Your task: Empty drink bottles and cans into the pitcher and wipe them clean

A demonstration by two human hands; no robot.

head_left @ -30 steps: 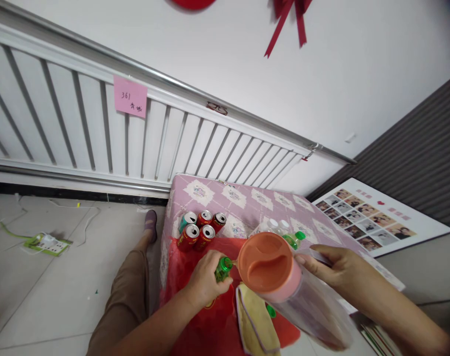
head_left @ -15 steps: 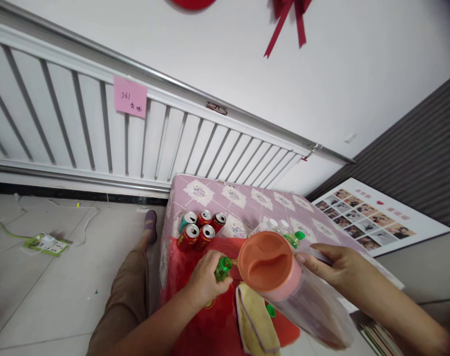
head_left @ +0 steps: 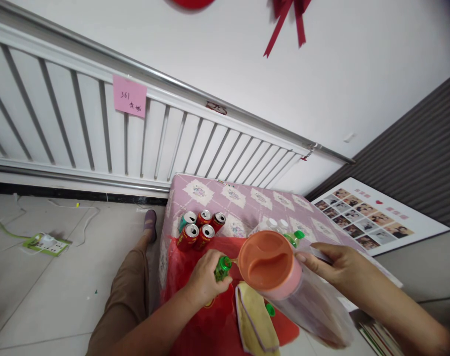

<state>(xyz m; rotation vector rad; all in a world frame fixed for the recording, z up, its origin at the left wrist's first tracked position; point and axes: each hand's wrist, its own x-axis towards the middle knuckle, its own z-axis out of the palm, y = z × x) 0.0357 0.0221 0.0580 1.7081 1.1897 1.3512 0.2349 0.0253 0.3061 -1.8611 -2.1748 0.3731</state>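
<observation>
My left hand (head_left: 207, 278) is wrapped round a green plastic bottle (head_left: 223, 267), its uncapped mouth facing up and to the right. In my right hand (head_left: 334, 267) is the handle of a clear pitcher (head_left: 309, 311) with an orange lid (head_left: 266, 261), tipped toward the bottle. A thin brownish stream runs from the pitcher's spout to the bottle mouth. Below them lies a folded yellow cloth (head_left: 256, 316) with a purple edge, and beside it a green bottle cap (head_left: 270, 310). Most of the bottle's body is hidden by my fingers.
Several opened drink cans (head_left: 205, 232) stand together on the purple patterned tablecloth (head_left: 234, 195). Behind the pitcher are clear bottles and another green-capped bottle (head_left: 295, 238). A red plastic sheet (head_left: 195, 326) covers the near part. A white radiator (head_left: 165, 143) and a photo board (head_left: 373, 215) stand beyond.
Both hands, the bottle and the pitcher keep almost the same places. The stream from the spout continues, with only a slight shift of the whole view.
</observation>
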